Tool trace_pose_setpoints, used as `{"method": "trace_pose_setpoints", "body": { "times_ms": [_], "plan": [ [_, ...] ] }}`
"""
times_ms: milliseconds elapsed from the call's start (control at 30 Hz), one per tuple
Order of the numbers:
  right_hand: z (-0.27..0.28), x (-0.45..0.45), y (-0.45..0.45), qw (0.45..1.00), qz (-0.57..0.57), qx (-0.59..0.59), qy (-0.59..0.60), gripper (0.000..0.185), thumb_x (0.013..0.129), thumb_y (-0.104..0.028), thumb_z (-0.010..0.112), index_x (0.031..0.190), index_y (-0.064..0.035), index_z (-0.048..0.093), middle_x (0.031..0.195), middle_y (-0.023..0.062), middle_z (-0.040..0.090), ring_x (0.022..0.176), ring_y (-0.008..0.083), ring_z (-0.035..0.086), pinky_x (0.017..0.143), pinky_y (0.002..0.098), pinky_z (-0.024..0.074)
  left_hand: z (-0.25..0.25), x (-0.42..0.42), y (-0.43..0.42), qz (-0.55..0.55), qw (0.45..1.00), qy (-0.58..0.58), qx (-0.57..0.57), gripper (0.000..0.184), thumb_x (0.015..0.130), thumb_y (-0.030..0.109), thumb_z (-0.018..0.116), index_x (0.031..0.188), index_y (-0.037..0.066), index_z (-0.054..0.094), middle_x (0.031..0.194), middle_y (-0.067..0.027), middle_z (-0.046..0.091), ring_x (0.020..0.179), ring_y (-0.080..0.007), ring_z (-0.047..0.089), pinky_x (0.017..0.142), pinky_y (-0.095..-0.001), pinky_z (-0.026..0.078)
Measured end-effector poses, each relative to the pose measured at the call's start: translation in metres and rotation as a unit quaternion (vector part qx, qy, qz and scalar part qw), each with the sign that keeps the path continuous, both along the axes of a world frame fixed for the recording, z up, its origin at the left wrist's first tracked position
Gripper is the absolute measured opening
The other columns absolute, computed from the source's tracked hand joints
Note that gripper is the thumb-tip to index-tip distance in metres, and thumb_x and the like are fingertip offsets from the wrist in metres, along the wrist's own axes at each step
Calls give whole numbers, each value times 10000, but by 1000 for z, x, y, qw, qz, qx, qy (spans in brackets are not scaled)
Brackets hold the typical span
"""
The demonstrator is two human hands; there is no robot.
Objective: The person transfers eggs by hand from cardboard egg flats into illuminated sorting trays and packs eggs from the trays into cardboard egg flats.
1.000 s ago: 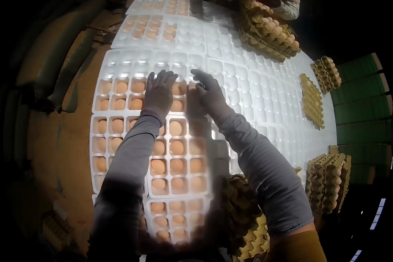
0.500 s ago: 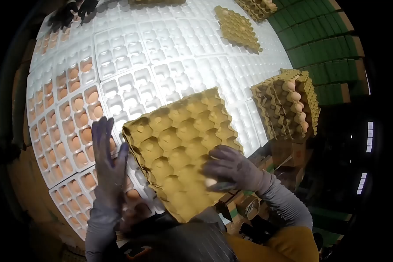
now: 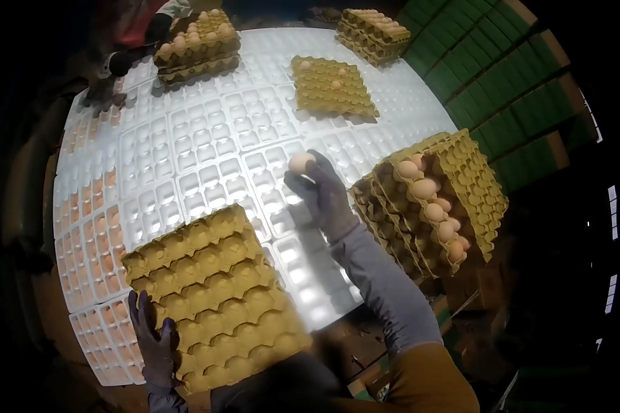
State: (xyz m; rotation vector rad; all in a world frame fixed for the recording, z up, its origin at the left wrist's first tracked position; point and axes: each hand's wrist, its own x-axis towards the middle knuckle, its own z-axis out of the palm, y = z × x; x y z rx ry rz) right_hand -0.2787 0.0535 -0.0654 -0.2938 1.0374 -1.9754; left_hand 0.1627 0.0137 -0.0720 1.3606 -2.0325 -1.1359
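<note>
My right hand (image 3: 326, 197), in a dark glove, is closed on an egg (image 3: 301, 162) over the white plastic trays (image 3: 255, 124) with moulded square pockets. My gloved left hand (image 3: 155, 344) is at the left edge of a yellowish pulp egg tray (image 3: 217, 299). Its thumb lies over the tray's rim and its fingers run along the outside. No eggs show in that tray, which is tilted close to my body. A stack of pulp trays with eggs (image 3: 430, 199) stands just right of my right forearm.
Brown eggs (image 3: 100, 258) fill pockets on the left. Farther back lie a pulp tray with a few eggs (image 3: 334, 89) and two tray stacks, one at back left (image 3: 198, 45), one at back right (image 3: 373, 34). Another person's gloved hand (image 3: 117, 64) is at far left. Green cartons (image 3: 496, 82) line the right.
My right hand has moved up and away from the pulp tray, carrying the egg out over the white trays. The pulp tray and my left hand have shifted left and lower in view.
</note>
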Motion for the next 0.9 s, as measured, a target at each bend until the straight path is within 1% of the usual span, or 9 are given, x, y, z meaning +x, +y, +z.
{"method": "trace_pose_setpoints", "body": {
  "times_ms": [133,300,367,467,500,567,667,733,900],
  "plan": [
    [-67,-136,-73,992,-118,-16,-46,300,999,-127,534,1274,-25,472,1117,167,601,1007,288,664,888,380,573,-5,2,-1,18,999,-32,-3,711,859,-26,565,1530,127,388,1646,-125,218,1510,-335,240,1199,-445,310],
    [-125,-257,-142,942,-149,51,295,348,987,-99,466,1331,-61,439,1159,189,562,1051,348,627,920,457,557,5,-4,0,47,997,-39,51,769,807,-54,521,1543,120,379,1647,-120,221,1528,-302,212,1201,-448,308],
    [-133,-228,-152,975,-151,-53,152,349,980,-109,510,1314,-9,489,1109,160,592,1022,285,631,898,395,553,-7,8,-3,16,998,-62,-2,769,823,-57,510,1554,126,359,1643,-114,234,1525,-300,219,1193,-446,321],
    [-78,-114,-103,996,-77,-13,34,548,978,-93,526,1495,-46,350,1271,143,566,1111,275,595,970,389,519,-14,6,-1,50,998,-30,8,781,818,-28,527,1563,106,333,1625,-106,273,1481,-301,295,1158,-421,345],
    [-66,-76,-67,975,-5,-1,222,586,984,-122,555,1519,-40,330,1351,153,535,1184,278,568,1019,376,482,-13,5,0,75,997,-7,25,789,812,-13,538,1564,94,325,1617,-104,290,1460,-302,331,1143,-409,354],
    [-55,-9,-7,921,105,68,369,644,990,-193,604,1541,-24,316,1458,180,487,1313,297,502,1098,356,409,-7,11,1,76,997,-30,7,763,861,28,545,1579,98,295,1624,-103,286,1472,-300,316,1175,-419,312],
    [-25,71,81,886,213,192,364,706,1000,-328,614,1545,-7,302,1557,242,368,1477,351,311,1186,401,283,13,30,5,96,994,-18,38,630,1053,325,441,1605,106,231,1660,-123,227,1513,-260,248,1221,-424,219],
    [-3,109,124,841,247,239,418,747,999,-387,605,1554,-9,278,1581,257,306,1501,370,249,1196,428,261,23,48,28,99,991,-43,74,651,1048,317,450,1613,111,199,1664,-132,212,1516,-275,243,1215,-422,224],
    [16,183,152,860,224,225,400,785,979,-389,631,1568,-37,250,1609,227,255,1510,343,220,1218,426,228,30,37,42,55,990,-49,117,716,1012,243,482,1628,124,137,1669,-161,179,1511,-305,253,1199,-422,236]
  ]
}}
